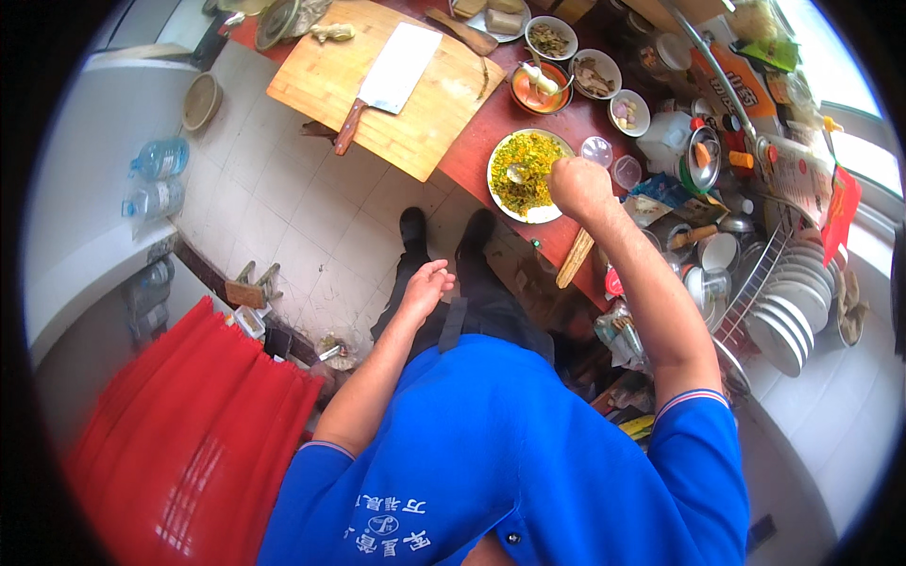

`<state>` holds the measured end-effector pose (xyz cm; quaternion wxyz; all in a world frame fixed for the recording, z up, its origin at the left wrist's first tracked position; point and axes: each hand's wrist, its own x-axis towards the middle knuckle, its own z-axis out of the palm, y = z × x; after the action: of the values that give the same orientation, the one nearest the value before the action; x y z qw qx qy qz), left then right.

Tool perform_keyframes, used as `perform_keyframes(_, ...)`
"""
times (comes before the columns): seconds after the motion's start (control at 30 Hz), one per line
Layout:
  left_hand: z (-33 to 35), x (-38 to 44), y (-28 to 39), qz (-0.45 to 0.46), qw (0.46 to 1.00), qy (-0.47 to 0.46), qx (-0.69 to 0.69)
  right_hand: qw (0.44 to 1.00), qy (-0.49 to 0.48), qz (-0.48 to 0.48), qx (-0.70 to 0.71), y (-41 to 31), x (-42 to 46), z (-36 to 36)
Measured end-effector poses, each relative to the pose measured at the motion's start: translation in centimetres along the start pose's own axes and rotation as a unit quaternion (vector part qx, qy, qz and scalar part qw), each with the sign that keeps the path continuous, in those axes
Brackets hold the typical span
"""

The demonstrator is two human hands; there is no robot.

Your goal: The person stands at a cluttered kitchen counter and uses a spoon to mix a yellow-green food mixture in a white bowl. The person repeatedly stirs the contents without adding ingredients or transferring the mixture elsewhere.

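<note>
My right hand [580, 187] is closed in a fist over the right rim of a white plate [543, 214]. It grips a metal spoon [517, 172]; the handle is mostly hidden by the fingers. The spoon's bowl rests in a finely chopped yellow and green food mixture [525, 152] that fills the plate. In front of my waist hangs my left hand [428, 286], holding nothing, with its fingers loosely apart.
A cleaver [402, 67] lies on the wooden cutting board [322, 71], its handle near the edge. Behind the plate stand an orange bowl [541, 99] and a bowl of garlic [628, 113]. A dish rack [750, 283] with white plates is at right; a wooden stool [248, 290] stands at left.
</note>
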<state>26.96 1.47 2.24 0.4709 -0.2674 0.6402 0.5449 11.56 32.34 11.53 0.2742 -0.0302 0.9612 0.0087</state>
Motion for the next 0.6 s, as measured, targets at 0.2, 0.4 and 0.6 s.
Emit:
perform_keyframes(0.2, -2.5, 0.3, 0.5, 0.004, 1.0, -0.01, 0.02, 0.997, 0.041, 0.029, 0.057, -0.2, -2.1, 4.4)
perform_keyframes(0.4, -6.7, 0.5, -1.2, -0.007, 0.999, -0.008, 0.041, 0.992, 0.105, 0.051, 0.049, -1.6, -1.4, 7.2)
perform_keyframes(0.6, -9.3, 0.5, -0.7, -0.016, 0.998, -0.013, 0.058, 0.99, 0.084, 0.088, 0.069, -2.9, -3.8, 5.5)
